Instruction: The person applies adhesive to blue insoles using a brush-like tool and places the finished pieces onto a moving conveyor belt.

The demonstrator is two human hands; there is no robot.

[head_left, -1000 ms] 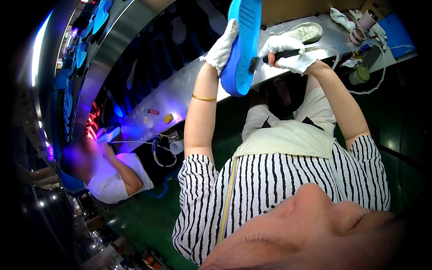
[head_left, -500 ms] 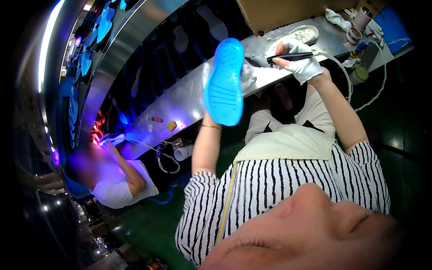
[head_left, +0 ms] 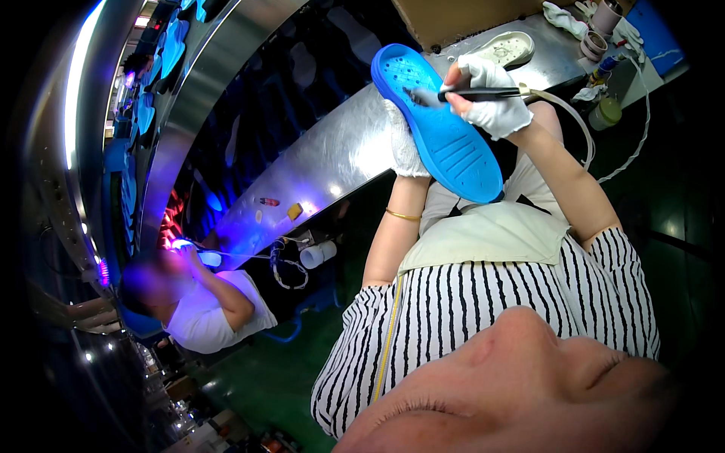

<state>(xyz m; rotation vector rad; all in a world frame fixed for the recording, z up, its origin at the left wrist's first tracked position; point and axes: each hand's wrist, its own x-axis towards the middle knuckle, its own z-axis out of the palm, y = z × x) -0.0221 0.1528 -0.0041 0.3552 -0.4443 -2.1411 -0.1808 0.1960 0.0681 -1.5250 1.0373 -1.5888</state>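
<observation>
My left hand (head_left: 405, 147), in a white glove, grips a bright blue shoe sole (head_left: 455, 143) from its left side and underneath. The sole is tilted, its ribbed and dotted face turned up; most of my left fingers are hidden behind it. My right hand (head_left: 495, 102), in a white glove with bare fingertips, is closed around a black-handled brush (head_left: 487, 93) fed by a pale hose (head_left: 563, 104). The dark, blurred bristles lie over the sole's dotted upper part, seemingly touching it. Beyond my right hand, a whitish sole-shaped piece (head_left: 506, 49) rests on the metal bench.
The metal bench (head_left: 347, 155) runs along a dark conveyor (head_left: 294, 83) carrying soles. Cups (head_left: 606, 16), gloves (head_left: 563, 19) and a greenish jar (head_left: 606, 115) stand at the far right. At left, a co-worker in a white shirt (head_left: 219, 309) handles a lit piece. A yellow block (head_left: 294, 211) lies nearby.
The blue sole has moved right and tilted, its top leaning left. My left hand came with it. The brush, earlier apart from the sole, is now over its dotted face.
</observation>
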